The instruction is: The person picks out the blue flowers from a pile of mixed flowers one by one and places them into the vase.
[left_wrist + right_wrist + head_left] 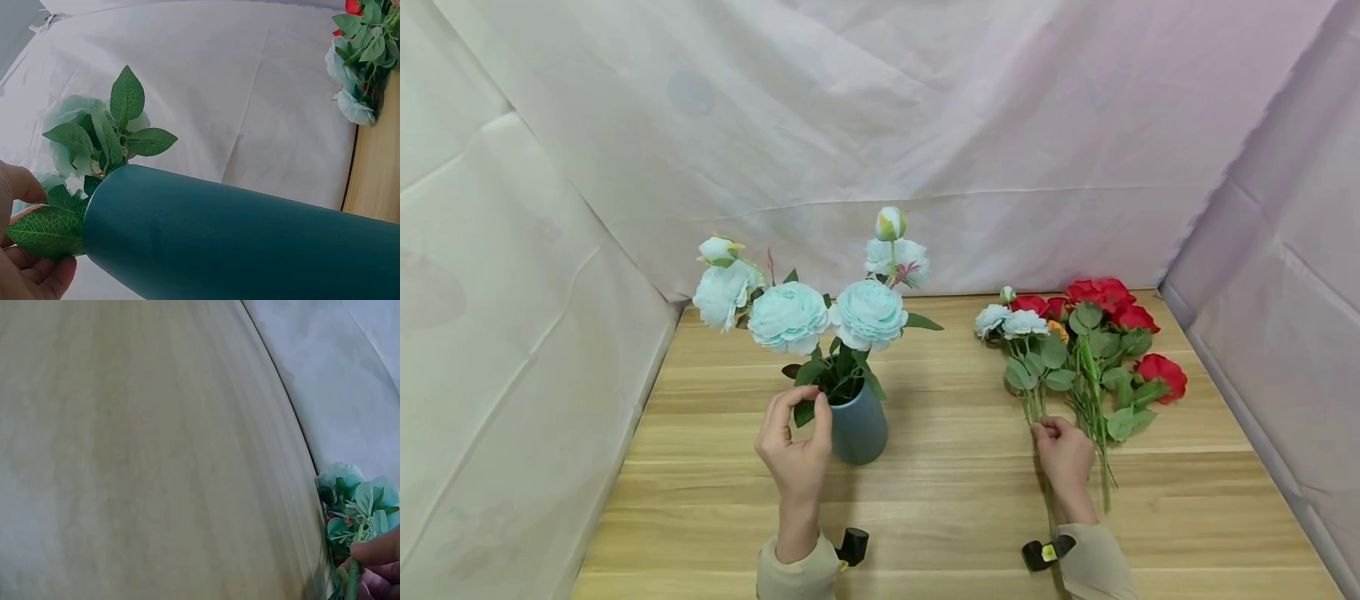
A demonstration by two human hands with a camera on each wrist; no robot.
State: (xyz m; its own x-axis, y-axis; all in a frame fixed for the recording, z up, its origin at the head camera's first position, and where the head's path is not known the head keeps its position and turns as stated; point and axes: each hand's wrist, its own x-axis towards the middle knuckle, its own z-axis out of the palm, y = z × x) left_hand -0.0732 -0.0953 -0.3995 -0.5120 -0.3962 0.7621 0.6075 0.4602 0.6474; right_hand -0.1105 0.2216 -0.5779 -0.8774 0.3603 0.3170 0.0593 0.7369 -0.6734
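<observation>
A blue-grey vase (859,429) stands upright with several pale blue artificial flowers (868,315) in it. Beside its mouth, my left hand (796,446) has thumb and index finger curled together at the foliage. The left wrist view shows these fingers around a green leaf (47,231) at the vase rim. Over on the right, my right hand (1066,457) pinches the green stems of a pale blue flower spray (1026,323) lying on the table. In the right wrist view, the thumb presses a thick green stem (354,575) against the fingers; its blooms lie beyond.
Red roses (1161,377) with leafy stems lie right of the blue spray, and an orange bloom (1057,331) shows among them. The wooden table (955,500) is bordered by pale cloth (880,125) at the back and both sides.
</observation>
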